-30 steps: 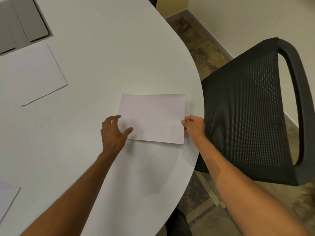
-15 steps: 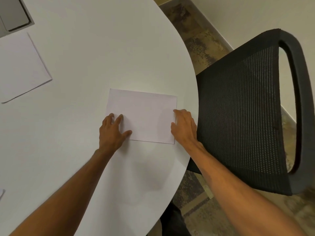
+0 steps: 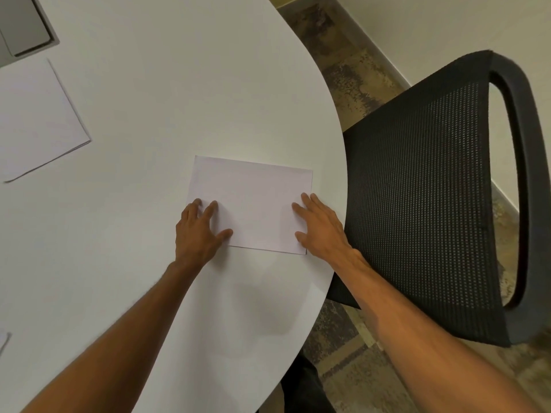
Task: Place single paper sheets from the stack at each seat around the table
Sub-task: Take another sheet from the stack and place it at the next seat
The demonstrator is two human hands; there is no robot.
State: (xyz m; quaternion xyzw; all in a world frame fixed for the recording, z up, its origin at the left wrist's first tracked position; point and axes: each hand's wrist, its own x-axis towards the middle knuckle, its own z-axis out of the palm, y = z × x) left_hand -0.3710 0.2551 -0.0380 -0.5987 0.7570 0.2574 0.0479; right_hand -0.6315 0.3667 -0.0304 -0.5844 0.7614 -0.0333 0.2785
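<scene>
Head view. White, round-edged desk (image 3: pixel 155 108) over a mottled brown floor (image 3: pixel 354 73), pale wall beyond.

Item 1: single white paper sheet (image 3: pixel 253 201), lying flat near the desk's right edge, squared to the seat beside it. This is the task's thing, and it looks delivered to this place.

Item 2: your left hand (image 3: pixel 198 234), fingers spread and flat, tips resting on the sheet's near-left corner. It grips nothing; it presses down, likely to keep the sheet from sliding.

Item 3: your right hand (image 3: pixel 320 226), likewise flat and spread, covering the sheet's right edge and near-right corner. No grip here either; probably nudging the sheet square.

Item 4: black mesh office chair (image 3: pixel 423 192) with curved black frame, pushed close against the desk edge, just beside the sheet. It marks the seat being served.

Item 5: white paper stack (image 3: pixel 35 120), well apart at upper left, its layered edges showing. The supply for the remaining seats, by my reading.

Item 6: grey recessed panel (image 3: pixel 24 28) set into the desk at the far-left corner, lids shut; contents cannot be told.

Item 7: corner of another white sheet (image 3: pixel 3 341) at the left edge, mostly cut off.
</scene>
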